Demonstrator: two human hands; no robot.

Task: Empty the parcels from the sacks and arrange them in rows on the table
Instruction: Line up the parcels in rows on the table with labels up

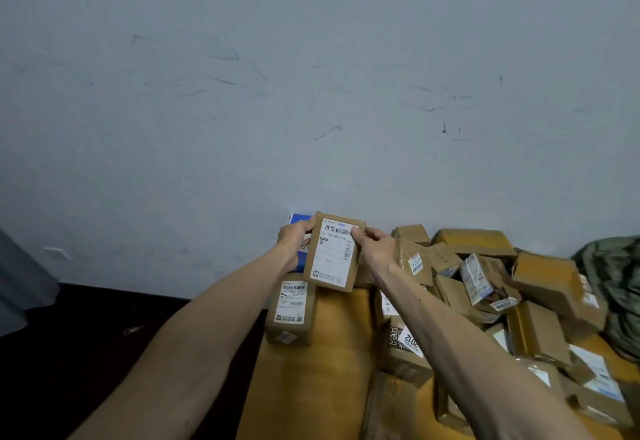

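Note:
A small brown cardboard parcel (333,253) with a white shipping label is held above the far left corner of the wooden table (322,370). My left hand (293,235) grips its left edge and my right hand (374,244) pinches its right edge, thumb on the label. Just below it a similar labelled parcel (291,308) lies flat at the table's left edge. A blue and white box (298,242) stands behind my left hand, mostly hidden.
A loose heap of several brown parcels (502,287) covers the table's right half. A green sack (616,287) lies at the far right. A grey wall rises behind the table; dark floor (86,353) lies to the left.

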